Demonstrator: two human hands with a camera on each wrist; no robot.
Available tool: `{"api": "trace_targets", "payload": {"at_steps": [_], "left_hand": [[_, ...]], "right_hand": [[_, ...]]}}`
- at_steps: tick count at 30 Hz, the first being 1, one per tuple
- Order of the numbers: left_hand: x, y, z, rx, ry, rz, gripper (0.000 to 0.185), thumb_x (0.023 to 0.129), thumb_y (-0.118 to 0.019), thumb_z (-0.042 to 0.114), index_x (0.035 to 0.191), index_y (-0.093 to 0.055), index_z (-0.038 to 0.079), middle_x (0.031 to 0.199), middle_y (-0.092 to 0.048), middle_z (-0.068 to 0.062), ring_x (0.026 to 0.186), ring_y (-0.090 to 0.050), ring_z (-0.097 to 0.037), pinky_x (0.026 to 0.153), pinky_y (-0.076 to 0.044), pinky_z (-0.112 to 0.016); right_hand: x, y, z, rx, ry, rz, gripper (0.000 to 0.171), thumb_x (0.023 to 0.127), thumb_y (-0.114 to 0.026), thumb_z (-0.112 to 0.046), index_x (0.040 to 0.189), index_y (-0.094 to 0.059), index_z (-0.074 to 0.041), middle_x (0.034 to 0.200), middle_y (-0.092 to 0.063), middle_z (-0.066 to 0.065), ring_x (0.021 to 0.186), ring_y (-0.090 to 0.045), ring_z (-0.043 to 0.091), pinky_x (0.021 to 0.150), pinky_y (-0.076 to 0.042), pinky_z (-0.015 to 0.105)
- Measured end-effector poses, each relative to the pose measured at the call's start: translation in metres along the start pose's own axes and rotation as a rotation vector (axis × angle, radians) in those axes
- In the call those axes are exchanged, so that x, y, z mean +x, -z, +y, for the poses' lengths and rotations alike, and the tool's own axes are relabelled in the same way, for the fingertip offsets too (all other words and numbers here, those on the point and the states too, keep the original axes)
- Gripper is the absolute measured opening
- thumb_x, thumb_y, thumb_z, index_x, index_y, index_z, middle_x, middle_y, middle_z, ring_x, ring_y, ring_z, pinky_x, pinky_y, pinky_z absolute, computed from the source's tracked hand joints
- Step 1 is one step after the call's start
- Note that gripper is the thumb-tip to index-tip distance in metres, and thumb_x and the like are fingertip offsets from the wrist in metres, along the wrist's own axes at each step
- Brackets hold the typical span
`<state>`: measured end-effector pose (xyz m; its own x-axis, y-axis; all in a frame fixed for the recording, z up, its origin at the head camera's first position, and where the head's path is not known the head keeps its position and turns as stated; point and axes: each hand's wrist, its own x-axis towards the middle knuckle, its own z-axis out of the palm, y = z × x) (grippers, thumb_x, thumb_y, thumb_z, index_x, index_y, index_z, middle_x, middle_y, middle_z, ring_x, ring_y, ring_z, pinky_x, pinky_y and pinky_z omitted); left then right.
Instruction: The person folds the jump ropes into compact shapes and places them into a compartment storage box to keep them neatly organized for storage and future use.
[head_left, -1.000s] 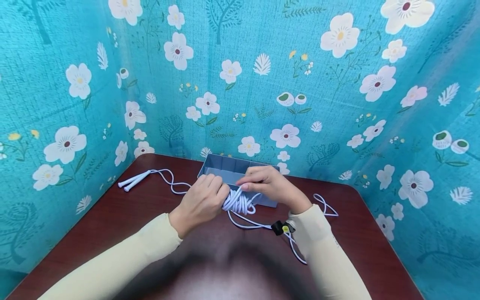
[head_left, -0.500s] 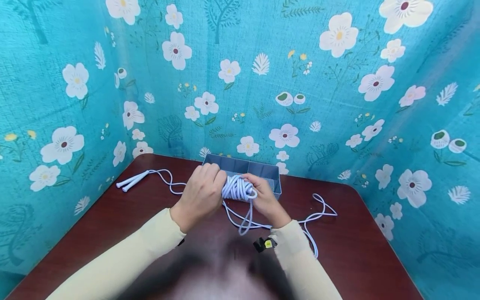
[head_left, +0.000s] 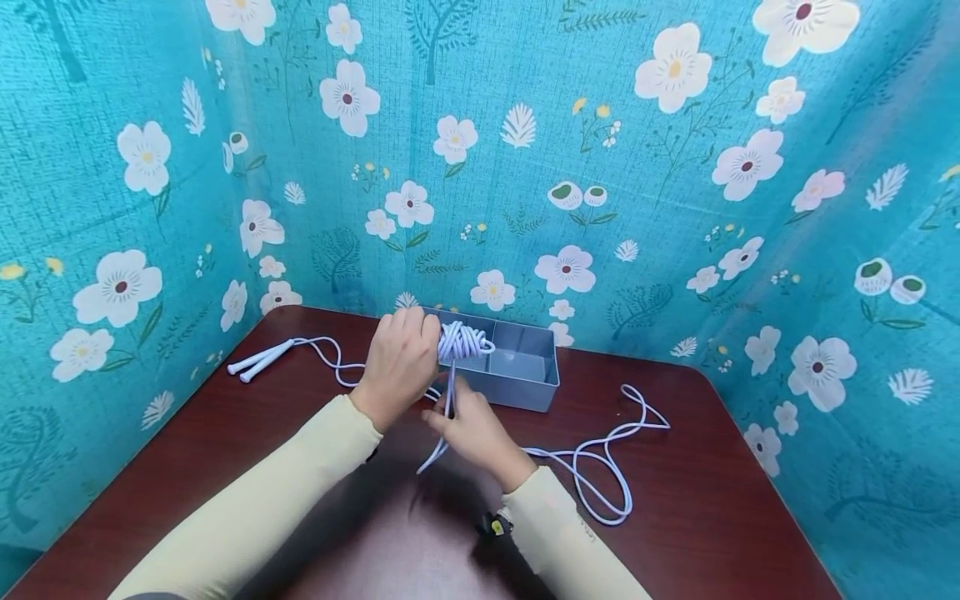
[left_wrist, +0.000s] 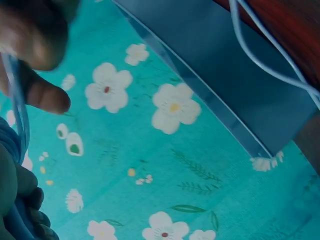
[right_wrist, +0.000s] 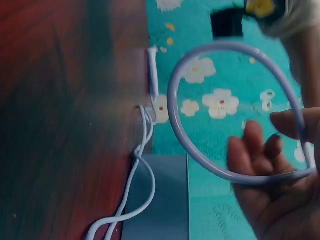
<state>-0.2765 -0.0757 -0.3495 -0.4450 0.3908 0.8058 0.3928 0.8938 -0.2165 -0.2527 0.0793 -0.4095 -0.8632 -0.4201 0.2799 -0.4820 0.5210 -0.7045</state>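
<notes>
Above the near edge of the grey divided box (head_left: 525,367), my left hand (head_left: 397,367) has its fingers curled tight round a bundle of white rope coils (head_left: 463,340), held up off the table (head_left: 225,450). Just below it, my right hand (head_left: 468,425) pinches a loose strand between thumb and fingers, a loop arcing over them. More rope trails right in slack loops, and both white handles (head_left: 255,361) lie far left

Box (head_left: 517,367) at back centre of surface (head_left: 712,500); rope handles (head_left: 255,361) left of it, loose rope loops (head_left: 600,467) right, in front.
</notes>
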Motion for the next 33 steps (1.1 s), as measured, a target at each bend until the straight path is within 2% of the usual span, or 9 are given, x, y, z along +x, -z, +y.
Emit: {"api": "trace_targets", "payload": {"at_steps": [3, 5, 7, 11, 17, 20, 25, 30, 33], "left_hand": [[0.000, -0.009, -0.003, 0.030, 0.024, -0.019, 0.017, 0.088, -0.061, 0.013, 0.077, -0.053, 0.003, 0.069, -0.043, -0.010, 0.061, -0.043, -0.024, 0.053, -0.033, -0.035], [-0.002, -0.014, -0.005, 0.047, 0.035, -0.037, 0.016, 0.091, -0.053, 0.009, 0.076, -0.053, 0.003, 0.068, -0.044, -0.010, 0.062, -0.044, -0.025, 0.053, -0.033, -0.035], [-0.004, -0.017, -0.007, 0.063, 0.044, -0.058, 0.017, 0.092, -0.051, 0.009, 0.076, -0.053, 0.003, 0.068, -0.044, -0.011, 0.062, -0.044, -0.025, 0.053, -0.034, -0.035], [-0.006, -0.023, -0.012, 0.088, 0.057, -0.094, 0.017, 0.092, -0.053, 0.010, 0.077, -0.054, 0.002, 0.068, -0.045, -0.011, 0.062, -0.044, -0.025, 0.053, -0.035, -0.035], [-0.009, -0.030, -0.015, 0.086, 0.059, -0.104, 0.018, 0.093, -0.050, 0.009, 0.077, -0.054, 0.002, 0.070, -0.046, -0.012, 0.065, -0.047, -0.027, 0.055, -0.037, -0.037], [-0.011, -0.032, -0.017, 0.107, 0.048, -0.128, 0.017, 0.093, -0.053, 0.009, 0.078, -0.055, 0.002, 0.070, -0.047, -0.012, 0.066, -0.047, -0.027, 0.056, -0.036, -0.036], [-0.017, -0.034, -0.016, 0.141, 0.017, -0.181, 0.015, 0.090, -0.062, 0.013, 0.081, -0.057, 0.002, 0.070, -0.047, -0.011, 0.064, -0.046, -0.026, 0.056, -0.036, -0.035], [-0.020, -0.033, -0.011, 0.118, -0.024, -0.190, 0.013, 0.092, -0.058, 0.010, 0.080, -0.056, 0.003, 0.071, -0.045, -0.011, 0.066, -0.046, -0.026, 0.059, -0.036, -0.037], [-0.021, -0.032, -0.008, 0.104, -0.048, -0.197, 0.012, 0.091, -0.060, 0.010, 0.082, -0.056, 0.003, 0.072, -0.045, -0.011, 0.067, -0.045, -0.025, 0.060, -0.035, -0.037]], "right_hand": [[-0.003, -0.004, -0.006, -0.185, -0.032, -0.024, 0.038, 0.090, -0.068, -0.026, 0.115, -0.048, -0.007, 0.070, -0.053, -0.002, 0.059, -0.054, 0.010, 0.055, -0.047, 0.028], [-0.006, -0.006, -0.011, -0.325, -0.017, -0.026, 0.040, 0.090, -0.068, -0.027, 0.114, -0.048, -0.003, 0.066, -0.051, -0.002, 0.057, -0.055, 0.010, 0.054, -0.047, 0.028], [-0.010, -0.006, -0.017, -0.446, 0.024, -0.007, 0.045, 0.090, -0.068, -0.027, 0.120, -0.047, 0.000, 0.065, -0.051, 0.000, 0.058, -0.058, 0.012, 0.054, -0.050, 0.028], [-0.018, -0.004, -0.030, -0.582, 0.139, 0.060, 0.046, 0.090, -0.068, -0.025, 0.122, -0.050, 0.004, 0.067, -0.057, 0.003, 0.061, -0.064, 0.017, 0.057, -0.054, 0.030], [-0.029, 0.003, -0.043, -0.711, 0.282, 0.158, 0.036, 0.085, -0.066, -0.016, 0.114, -0.057, 0.002, 0.063, -0.054, 0.001, 0.053, -0.059, 0.017, 0.048, -0.049, 0.032], [-0.032, 0.011, -0.050, -0.774, 0.364, 0.194, 0.032, 0.085, -0.064, -0.012, 0.114, -0.061, 0.001, 0.068, -0.059, 0.002, 0.054, -0.059, 0.016, 0.047, -0.048, 0.032], [-0.035, 0.031, -0.062, -0.812, 0.483, 0.194, 0.030, 0.088, -0.069, -0.015, 0.114, -0.067, 0.001, 0.079, -0.065, 0.005, 0.058, -0.061, 0.014, 0.053, -0.052, 0.027], [-0.033, 0.050, -0.071, -0.830, 0.611, 0.175, 0.025, 0.087, -0.071, -0.011, 0.110, -0.070, 0.000, 0.081, -0.065, 0.006, 0.060, -0.061, 0.013, 0.053, -0.052, 0.026], [-0.032, 0.064, -0.075, -0.850, 0.641, 0.162, 0.022, 0.085, -0.071, -0.007, 0.107, -0.071, -0.002, 0.082, -0.065, 0.005, 0.063, -0.061, 0.013, 0.054, -0.052, 0.028]]}}
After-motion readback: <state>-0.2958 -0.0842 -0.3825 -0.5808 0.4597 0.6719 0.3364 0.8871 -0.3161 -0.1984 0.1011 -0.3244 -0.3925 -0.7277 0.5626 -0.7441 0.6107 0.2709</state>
